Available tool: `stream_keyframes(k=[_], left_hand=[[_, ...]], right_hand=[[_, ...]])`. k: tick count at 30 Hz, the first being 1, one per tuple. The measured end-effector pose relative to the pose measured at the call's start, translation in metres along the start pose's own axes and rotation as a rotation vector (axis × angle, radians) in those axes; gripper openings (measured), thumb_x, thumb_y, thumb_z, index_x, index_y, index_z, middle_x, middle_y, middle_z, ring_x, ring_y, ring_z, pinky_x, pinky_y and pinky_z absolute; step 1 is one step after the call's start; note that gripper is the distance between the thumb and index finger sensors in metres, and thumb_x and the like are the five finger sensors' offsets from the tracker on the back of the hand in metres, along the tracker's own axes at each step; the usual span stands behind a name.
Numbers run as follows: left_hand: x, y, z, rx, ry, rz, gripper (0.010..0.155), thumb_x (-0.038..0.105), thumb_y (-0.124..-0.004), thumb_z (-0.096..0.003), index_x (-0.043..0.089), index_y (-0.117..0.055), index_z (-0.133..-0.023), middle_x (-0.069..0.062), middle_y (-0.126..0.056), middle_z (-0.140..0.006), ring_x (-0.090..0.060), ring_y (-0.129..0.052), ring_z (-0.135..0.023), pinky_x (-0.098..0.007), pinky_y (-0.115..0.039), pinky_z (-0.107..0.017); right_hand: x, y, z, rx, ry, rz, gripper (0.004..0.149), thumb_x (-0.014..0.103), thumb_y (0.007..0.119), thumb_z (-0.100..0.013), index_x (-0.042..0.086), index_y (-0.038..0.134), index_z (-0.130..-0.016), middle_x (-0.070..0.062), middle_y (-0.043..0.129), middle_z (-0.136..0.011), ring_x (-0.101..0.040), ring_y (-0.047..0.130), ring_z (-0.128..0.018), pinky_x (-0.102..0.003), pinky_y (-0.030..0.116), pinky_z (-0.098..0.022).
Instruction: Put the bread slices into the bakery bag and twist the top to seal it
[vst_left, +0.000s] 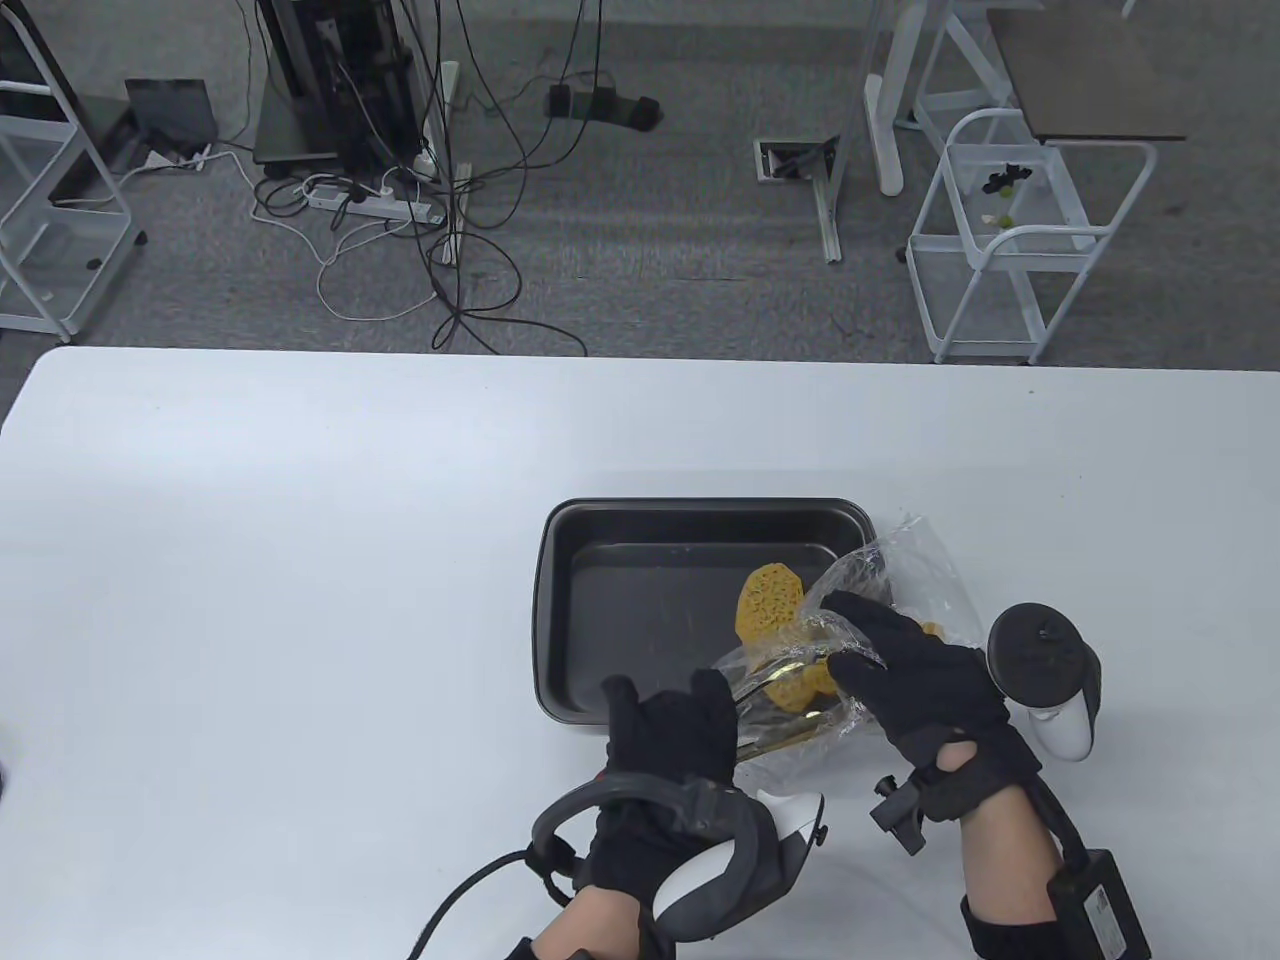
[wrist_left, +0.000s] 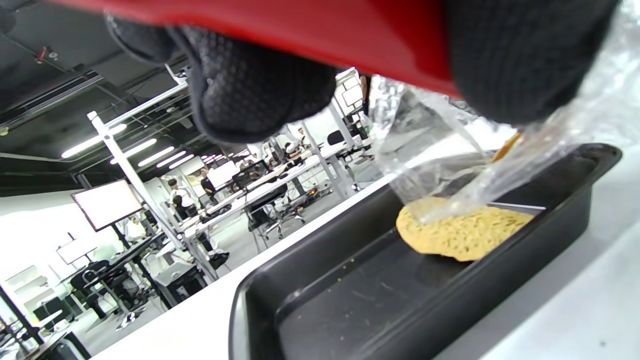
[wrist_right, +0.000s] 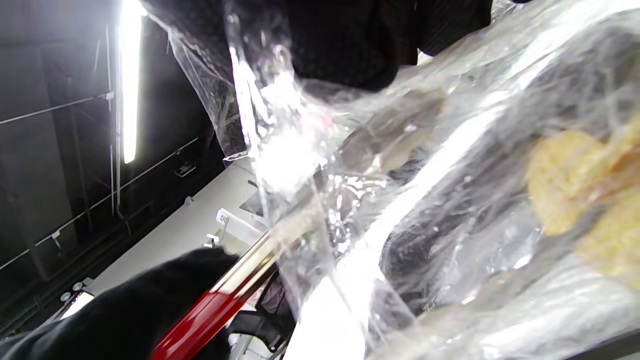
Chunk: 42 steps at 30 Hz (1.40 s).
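A clear bakery bag (vst_left: 905, 570) lies over the right end of a black baking tray (vst_left: 580, 620). My right hand (vst_left: 880, 650) grips the bag's mouth edge and holds it up. My left hand (vst_left: 665, 715) holds red-handled metal tongs (vst_left: 775, 672) whose tips reach into the bag's mouth. One porous yellow bread slice (vst_left: 768, 600) lies in the tray at the bag's opening, partly under the plastic (wrist_left: 435, 150). More yellow bread (wrist_right: 575, 190) shows through the bag. Whether the tongs pinch a slice is hidden by the plastic.
The tray (wrist_left: 350, 300) sits near the white table's front, right of centre. Beyond the far table edge are floor cables (vst_left: 450, 230) and a white wire cart (vst_left: 1010, 240).
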<state>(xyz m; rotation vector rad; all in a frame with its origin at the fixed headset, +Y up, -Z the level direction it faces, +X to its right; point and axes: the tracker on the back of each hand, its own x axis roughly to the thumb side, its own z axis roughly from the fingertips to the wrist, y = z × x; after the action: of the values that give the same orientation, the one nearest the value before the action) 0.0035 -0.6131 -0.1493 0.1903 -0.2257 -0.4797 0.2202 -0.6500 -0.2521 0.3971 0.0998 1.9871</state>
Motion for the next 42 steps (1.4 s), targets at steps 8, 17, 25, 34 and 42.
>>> stream_keyframes(k=[8, 17, 25, 34, 42], left_hand=[[-0.035, -0.001, 0.026, 0.01, 0.042, 0.001, 0.089, 0.069, -0.089, -0.032, 0.024, -0.064, -0.105, -0.006, -0.093, -0.084, -0.021, -0.102, -0.058, -0.054, -0.068, -0.077], [-0.083, -0.002, 0.049, 0.009, 0.118, 0.077, 0.089, 0.07, -0.088, -0.032, 0.024, -0.064, -0.105, -0.005, -0.094, -0.083, -0.021, -0.102, -0.058, -0.054, -0.068, -0.077], [-0.131, -0.031, 0.036, -0.196, 0.163, 0.471, 0.09, 0.071, -0.085, -0.0343, 0.019, -0.064, -0.105, -0.008, -0.095, -0.081, -0.021, -0.104, -0.053, -0.053, -0.073, -0.073], [-0.111, -0.108, -0.035, -0.569, 0.145, 0.693, 0.091, 0.072, -0.082, -0.0365, 0.015, -0.063, -0.105, -0.011, -0.096, -0.079, -0.021, -0.105, -0.049, -0.053, -0.075, -0.07], [-0.07, -0.147, -0.097, -0.656, 0.14, 0.637, 0.091, 0.072, -0.081, -0.0357, 0.014, -0.066, -0.104, -0.015, -0.099, -0.076, -0.021, -0.104, -0.05, -0.051, -0.075, -0.07]], right_hand=[[-0.003, -0.008, 0.002, -0.035, 0.006, -0.016, 0.045, 0.029, 0.082, -0.047, -0.014, 0.089, -0.052, -0.036, 0.069, -0.103, -0.066, 0.057, -0.093, -0.077, 0.04, -0.064], [-0.006, -0.017, 0.004, -0.073, 0.015, -0.036, 0.045, 0.03, 0.081, -0.048, -0.014, 0.089, -0.053, -0.035, 0.069, -0.102, -0.066, 0.057, -0.092, -0.077, 0.04, -0.064], [-0.007, -0.03, 0.009, -0.158, 0.017, -0.07, 0.045, 0.03, 0.081, -0.048, -0.014, 0.089, -0.056, -0.035, 0.07, -0.101, -0.065, 0.059, -0.092, -0.076, 0.042, -0.064], [-0.016, -0.048, 0.018, -0.291, 0.047, -0.192, 0.045, 0.03, 0.081, -0.048, -0.014, 0.089, -0.055, -0.035, 0.073, -0.099, -0.065, 0.062, -0.09, -0.076, 0.044, -0.063], [-0.022, -0.055, 0.019, -0.3, 0.057, -0.228, 0.045, 0.03, 0.081, -0.048, -0.014, 0.089, -0.055, -0.035, 0.073, -0.099, -0.065, 0.062, -0.089, -0.076, 0.044, -0.063]])
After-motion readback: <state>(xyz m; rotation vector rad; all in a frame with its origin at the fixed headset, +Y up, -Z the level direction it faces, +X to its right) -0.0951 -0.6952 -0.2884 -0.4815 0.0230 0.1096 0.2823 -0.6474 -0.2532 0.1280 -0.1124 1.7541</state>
